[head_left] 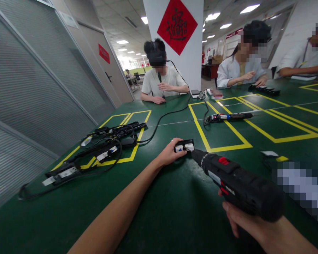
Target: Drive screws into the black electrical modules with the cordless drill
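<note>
My right hand (243,215) is wrapped round the grip of a black and red cordless drill (235,180), which points away from me and to the left. Its bit ends at a small black casing with white labels (188,143) on the green table. From the left side, my left hand (171,152) grips this casing, fingers closed about its end. Whether the bit sits in a screw is too small to make out.
Cables and black power strips (106,151) lie at the left inside yellow tape lines (134,151). A black stick-like device (228,116) lies right of centre. A dark object (270,158) is near my right. Several people sit across the green table (159,123).
</note>
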Action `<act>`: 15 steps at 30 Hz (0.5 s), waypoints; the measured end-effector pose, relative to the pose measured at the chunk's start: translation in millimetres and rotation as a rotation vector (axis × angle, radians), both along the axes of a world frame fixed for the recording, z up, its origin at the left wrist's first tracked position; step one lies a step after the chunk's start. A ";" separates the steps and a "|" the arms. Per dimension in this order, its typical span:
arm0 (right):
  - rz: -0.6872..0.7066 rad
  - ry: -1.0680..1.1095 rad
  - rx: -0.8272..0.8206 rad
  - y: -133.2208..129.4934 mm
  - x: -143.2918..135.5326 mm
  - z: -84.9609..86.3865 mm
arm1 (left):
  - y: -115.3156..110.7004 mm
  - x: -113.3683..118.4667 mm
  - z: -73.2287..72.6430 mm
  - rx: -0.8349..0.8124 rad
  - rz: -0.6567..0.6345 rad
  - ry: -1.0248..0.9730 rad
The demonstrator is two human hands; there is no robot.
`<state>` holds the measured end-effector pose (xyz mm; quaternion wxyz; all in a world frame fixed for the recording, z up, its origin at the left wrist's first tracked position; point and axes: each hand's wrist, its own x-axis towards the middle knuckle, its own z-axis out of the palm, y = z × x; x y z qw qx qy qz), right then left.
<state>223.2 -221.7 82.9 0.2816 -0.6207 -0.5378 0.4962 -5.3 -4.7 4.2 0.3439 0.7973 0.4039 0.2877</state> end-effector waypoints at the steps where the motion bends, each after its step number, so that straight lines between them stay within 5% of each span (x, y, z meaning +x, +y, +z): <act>1: 0.005 -0.004 -0.012 0.4 -1.0 -1.8 | 0.4 0.0 -0.6 0.003 -0.003 -0.002; 15: -0.030 -0.084 -0.021 0.7 -2.8 -2.4 | 0.5 0.2 0.9 0.004 0.001 0.014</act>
